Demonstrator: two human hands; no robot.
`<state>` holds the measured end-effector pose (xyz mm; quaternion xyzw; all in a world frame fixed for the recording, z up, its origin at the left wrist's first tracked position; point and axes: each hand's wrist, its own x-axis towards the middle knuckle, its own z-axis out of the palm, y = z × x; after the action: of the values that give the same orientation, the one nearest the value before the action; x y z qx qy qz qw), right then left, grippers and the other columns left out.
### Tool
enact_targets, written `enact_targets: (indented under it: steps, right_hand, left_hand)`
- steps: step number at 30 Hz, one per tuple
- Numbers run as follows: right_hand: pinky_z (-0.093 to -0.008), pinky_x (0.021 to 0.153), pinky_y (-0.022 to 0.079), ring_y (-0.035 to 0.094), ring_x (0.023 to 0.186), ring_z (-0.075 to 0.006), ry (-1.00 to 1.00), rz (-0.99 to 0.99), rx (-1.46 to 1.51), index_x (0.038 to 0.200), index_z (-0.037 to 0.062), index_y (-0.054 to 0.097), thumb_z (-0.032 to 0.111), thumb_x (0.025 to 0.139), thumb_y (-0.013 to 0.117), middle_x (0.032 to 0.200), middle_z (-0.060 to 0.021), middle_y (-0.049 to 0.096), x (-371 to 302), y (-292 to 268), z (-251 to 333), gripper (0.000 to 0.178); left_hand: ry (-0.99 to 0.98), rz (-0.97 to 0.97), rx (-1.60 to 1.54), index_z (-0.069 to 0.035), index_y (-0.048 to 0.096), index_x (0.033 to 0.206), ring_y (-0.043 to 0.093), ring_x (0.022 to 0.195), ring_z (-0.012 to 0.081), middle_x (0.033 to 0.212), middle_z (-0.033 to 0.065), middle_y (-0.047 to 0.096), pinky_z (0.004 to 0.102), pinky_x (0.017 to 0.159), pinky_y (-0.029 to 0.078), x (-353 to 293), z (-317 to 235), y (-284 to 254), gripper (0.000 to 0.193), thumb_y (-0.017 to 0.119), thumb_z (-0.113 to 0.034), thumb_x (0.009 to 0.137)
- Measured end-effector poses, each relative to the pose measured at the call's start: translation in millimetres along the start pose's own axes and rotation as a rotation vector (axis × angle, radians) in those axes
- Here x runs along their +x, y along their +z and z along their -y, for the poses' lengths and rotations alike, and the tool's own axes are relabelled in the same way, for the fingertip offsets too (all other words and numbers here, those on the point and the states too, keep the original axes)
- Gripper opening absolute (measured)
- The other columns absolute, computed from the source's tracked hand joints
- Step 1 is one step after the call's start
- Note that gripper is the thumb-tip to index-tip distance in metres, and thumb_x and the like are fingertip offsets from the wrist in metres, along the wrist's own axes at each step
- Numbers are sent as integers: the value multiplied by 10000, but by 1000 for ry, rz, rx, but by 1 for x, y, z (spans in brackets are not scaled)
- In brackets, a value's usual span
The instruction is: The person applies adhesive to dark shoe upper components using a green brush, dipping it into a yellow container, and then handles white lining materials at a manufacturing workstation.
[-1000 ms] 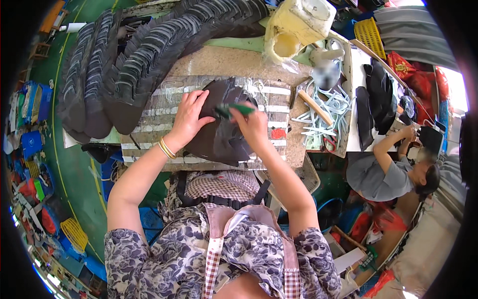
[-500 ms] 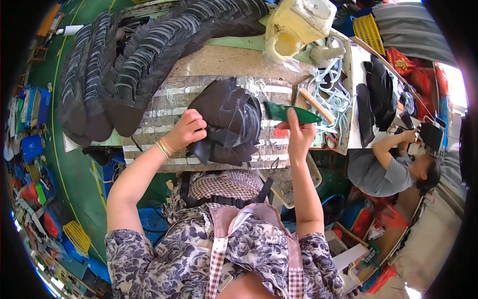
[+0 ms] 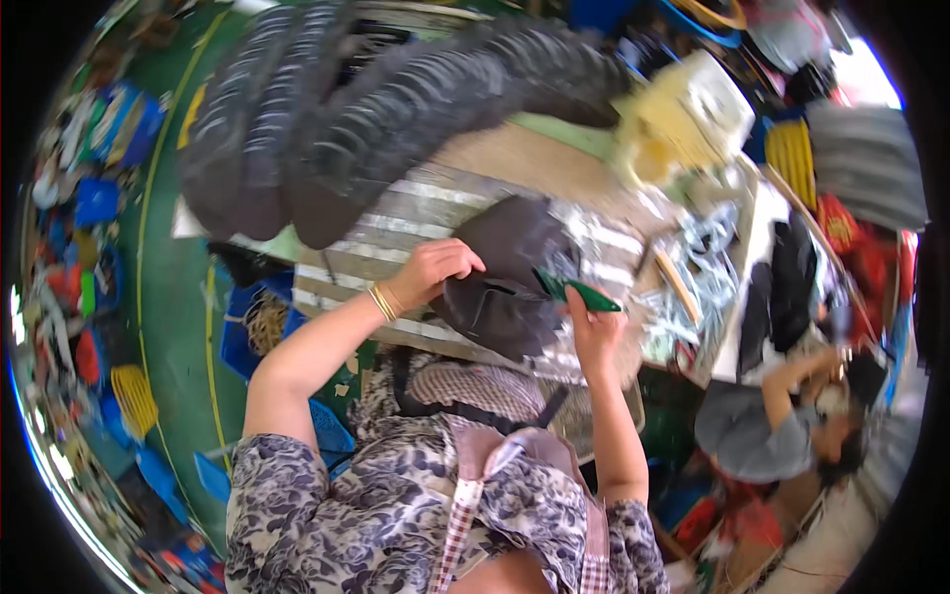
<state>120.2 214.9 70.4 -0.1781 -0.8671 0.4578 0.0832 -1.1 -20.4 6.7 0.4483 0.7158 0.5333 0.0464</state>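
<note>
A stack of dark brown, flexible cut pieces [image 3: 510, 233] lies fanned out in front of me on the striped work board. My left hand [image 3: 435, 271] pinches the left edge of a dark piece at the top of that stack. In my right hand [image 3: 596, 337] is a green flat scraper [image 3: 586, 296], gripped between thumb and fingers. Its dark edge rests on or just over the right part of the stack; contact cannot be made out. A slit-like opening shows in the stack near the scraper.
Long overlapping rows of similar dark pieces [image 3: 396, 139] lie at the back left. A yellowed plastic container [image 3: 683, 114] stands at the back right. Tangled pale strips [image 3: 698, 257] and a wooden stick [image 3: 677, 285] lie right of the stack. A co-worker [image 3: 757, 431] sits at far right.
The scraper has come down leftward onto or close over the stack. The top of the stack now shows a smoother dark face. The whole view has shifted and tilted.
</note>
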Motion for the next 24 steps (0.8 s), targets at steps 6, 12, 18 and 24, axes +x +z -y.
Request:
enact_targets:
  steps: [6, 12, 18, 24]
  right_hand:
    - [-226, 514, 459, 618, 543, -109, -35, 47, -75, 868, -14, 661, 89, 833, 622, 626, -59, 641, 3, -2, -13, 116]
    - [-228, 470, 410, 567, 509, -80, 98, -35, 113, 848, -14, 657, 107, 839, 619, 600, -37, 620, 8, -6, 2, 127]
    - [-225, 509, 447, 597, 563, -104, 67, -243, 109, 826, -30, 637, 131, 835, 644, 670, -45, 621, 73, -47, -23, 162]
    - [-239, 540, 454, 614, 580, -118, -43, -357, -6, 900, -3, 666, 166, 808, 665, 669, -67, 648, 169, -58, -59, 192]
  left_hand:
    - [-792, -536, -320, 13, 564, 1024, 596, 847, 131, 931, 52, 642, 275, 786, 480, -83, 1, -122, 387, 751, -56, 692]
    - [-962, -652, -5, 3, 509, 1086, 566, 941, 171, 1023, 91, 602, 305, 847, 453, -122, 76, -170, 526, 784, -130, 658]
    - [-758, -757, 476, 4, 462, 1190, 566, 944, 321, 1055, 183, 570, 393, 838, 447, -165, 128, -172, 779, 829, -320, 583]
    - [-596, -615, 618, -37, 444, 1243, 463, 1071, 273, 1162, 129, 489, 357, 902, 379, -61, 33, -107, 492, 648, -124, 804]
